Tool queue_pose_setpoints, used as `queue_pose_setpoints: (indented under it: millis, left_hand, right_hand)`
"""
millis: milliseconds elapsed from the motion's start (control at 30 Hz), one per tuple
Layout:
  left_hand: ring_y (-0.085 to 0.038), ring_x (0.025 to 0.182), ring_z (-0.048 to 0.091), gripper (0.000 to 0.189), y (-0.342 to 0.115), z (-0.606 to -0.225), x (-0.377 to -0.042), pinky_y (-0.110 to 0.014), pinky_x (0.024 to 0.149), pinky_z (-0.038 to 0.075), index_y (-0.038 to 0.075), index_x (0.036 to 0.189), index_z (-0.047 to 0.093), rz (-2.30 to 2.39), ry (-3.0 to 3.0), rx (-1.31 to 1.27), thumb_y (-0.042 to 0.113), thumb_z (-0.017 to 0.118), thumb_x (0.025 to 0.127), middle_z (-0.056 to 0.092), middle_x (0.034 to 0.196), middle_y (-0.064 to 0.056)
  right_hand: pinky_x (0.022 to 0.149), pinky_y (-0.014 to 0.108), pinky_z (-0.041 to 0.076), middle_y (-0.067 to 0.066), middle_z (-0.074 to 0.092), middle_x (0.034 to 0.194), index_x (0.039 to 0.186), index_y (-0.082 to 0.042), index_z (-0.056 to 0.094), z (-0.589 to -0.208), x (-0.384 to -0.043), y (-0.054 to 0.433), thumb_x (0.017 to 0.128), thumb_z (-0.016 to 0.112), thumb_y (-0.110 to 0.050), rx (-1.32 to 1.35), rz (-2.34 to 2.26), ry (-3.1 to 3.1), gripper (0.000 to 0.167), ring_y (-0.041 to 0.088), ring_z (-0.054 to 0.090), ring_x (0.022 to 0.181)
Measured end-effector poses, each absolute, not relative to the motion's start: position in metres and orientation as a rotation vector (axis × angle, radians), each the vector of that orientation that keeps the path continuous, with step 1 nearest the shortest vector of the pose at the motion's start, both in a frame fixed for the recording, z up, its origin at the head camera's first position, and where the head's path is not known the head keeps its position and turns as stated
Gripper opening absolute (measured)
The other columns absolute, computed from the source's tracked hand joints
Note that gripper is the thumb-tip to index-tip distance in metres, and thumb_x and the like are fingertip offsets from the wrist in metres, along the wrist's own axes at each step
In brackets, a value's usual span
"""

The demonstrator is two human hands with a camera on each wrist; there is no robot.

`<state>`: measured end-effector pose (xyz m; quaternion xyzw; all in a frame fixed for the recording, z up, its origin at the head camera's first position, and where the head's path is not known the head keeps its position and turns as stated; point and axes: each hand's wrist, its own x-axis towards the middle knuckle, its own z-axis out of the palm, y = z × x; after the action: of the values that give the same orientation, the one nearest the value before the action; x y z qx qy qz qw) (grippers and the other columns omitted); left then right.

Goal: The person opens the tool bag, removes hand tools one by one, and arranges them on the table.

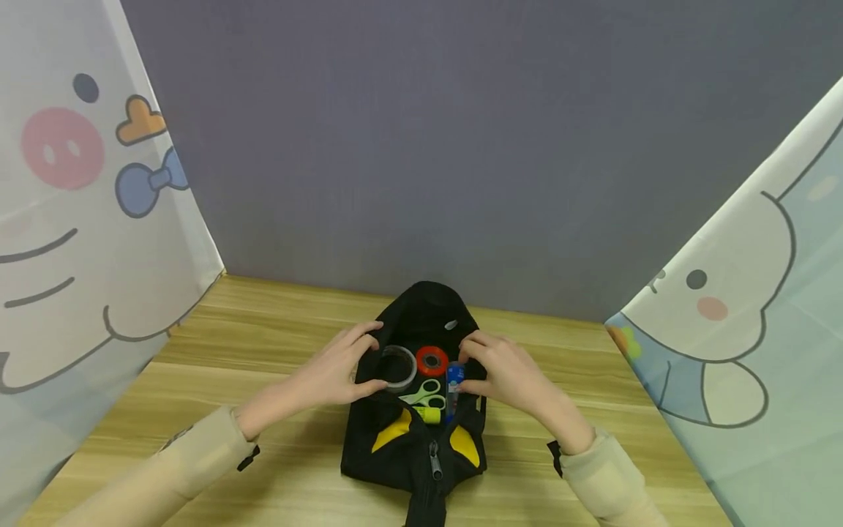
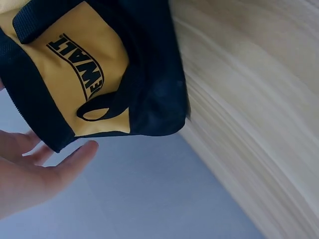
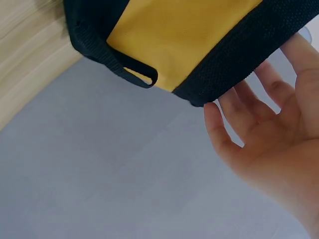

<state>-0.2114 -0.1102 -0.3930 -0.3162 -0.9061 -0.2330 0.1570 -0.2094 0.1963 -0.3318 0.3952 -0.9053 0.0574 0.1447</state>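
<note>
A black and yellow tool bag (image 1: 358,446) with its top unzipped lies in front of me. My left hand (image 1: 336,369) hooks its bent fingers over the bag's left rim, thumb spread apart from them. On the opposite rim, my right hand (image 1: 503,369) curls its fingers over the edge; in the right wrist view those fingertips are hidden behind the rim. Inside the bag are a grey tape roll (image 1: 413,379), a red tape roll (image 1: 421,353), scissors with pale green handles (image 1: 413,397), a blue-labelled tube (image 1: 454,377) and a yellow stick-shaped item (image 1: 429,415).
The bag stands on a wood-grain table (image 1: 263,344). A grey panel (image 1: 421,146) rises behind it. Cartoon-printed cloths (image 1: 85,256) flank the table on both sides. A zipper pull (image 1: 435,462) hangs at the bag's near end.
</note>
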Motion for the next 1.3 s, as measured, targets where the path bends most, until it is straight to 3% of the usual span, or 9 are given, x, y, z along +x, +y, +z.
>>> queue_pose_setpoints:
  millis: [133, 233, 567, 800, 1067, 1300]
  left_hand:
    - [-0.038, 0.129, 0.051, 0.072, -0.117, -0.395, -0.207, -0.054, 0.094, 0.052, 0.000, 0.137, 0.053, -0.641, -2.655, -0.881, 0.045, 0.076, 0.084, 0.041, 0.155, -0.011]
    - [-0.039, 0.131, 0.050, 0.081, -0.121, -0.397, -0.206, -0.056, 0.094, 0.051, 0.001, 0.145, 0.046, -0.646, -2.674, -0.861, 0.046, 0.076, 0.084, 0.040, 0.156, -0.010]
    - [-0.039, 0.140, 0.043, 0.090, -0.124, -0.405, -0.201, -0.055, 0.097, 0.051, 0.004, 0.152, 0.039, -0.797, -2.621, -0.852, 0.041, 0.081, 0.082, 0.021, 0.163, -0.016]
    - [-0.039, 0.144, 0.039, 0.097, -0.123, -0.405, -0.201, -0.055, 0.102, 0.048, 0.006, 0.156, 0.031, -0.892, -2.698, -0.841, 0.048, 0.078, 0.082, 0.025, 0.163, -0.016]
    - [-0.038, 0.143, 0.040, 0.100, -0.122, -0.405, -0.204, -0.054, 0.103, 0.047, 0.005, 0.157, 0.027, -0.932, -2.709, -0.904, 0.049, 0.078, 0.082, 0.024, 0.164, -0.016]
    - [-0.038, 0.143, 0.040, 0.102, -0.121, -0.403, -0.205, -0.050, 0.102, 0.048, 0.003, 0.157, 0.025, -0.944, -2.737, -0.926, 0.048, 0.078, 0.082, 0.021, 0.165, -0.017]
  right_hand:
    - [0.065, 0.025, 0.051, -0.002, 0.067, 0.095, 0.090, -0.016, 0.066, -0.336, -0.209, 0.203, 0.071, 0.089, -0.037, 1.115, 0.167, -2.597, 0.037, 0.011, 0.060, 0.071]
    - [0.062, 0.023, 0.049, -0.002, 0.066, 0.093, 0.089, -0.016, 0.065, -0.338, -0.208, 0.206, 0.070, 0.090, -0.039, 1.087, 0.182, -2.611, 0.039, 0.010, 0.059, 0.070]
    - [0.056, 0.017, 0.042, -0.002, 0.064, 0.094, 0.089, -0.017, 0.062, -0.340, -0.208, 0.206, 0.070, 0.089, -0.039, 1.066, 0.211, -2.643, 0.039, 0.004, 0.049, 0.063]
    - [0.055, 0.017, 0.039, -0.002, 0.062, 0.093, 0.089, -0.017, 0.062, -0.333, -0.209, 0.199, 0.072, 0.087, -0.043, 1.113, 0.119, -2.614, 0.040, 0.002, 0.042, 0.058]
    - [0.058, 0.020, 0.038, -0.003, 0.058, 0.087, 0.087, -0.017, 0.062, -0.321, -0.214, 0.179, 0.071, 0.087, -0.045, 1.178, -0.039, -2.538, 0.041, 0.007, 0.043, 0.064]
    - [0.066, 0.023, 0.044, -0.001, 0.061, 0.099, 0.099, -0.018, 0.064, -0.319, -0.230, 0.147, 0.079, 0.081, -0.045, 1.304, -0.102, -2.689, 0.038, 0.012, 0.053, 0.078]
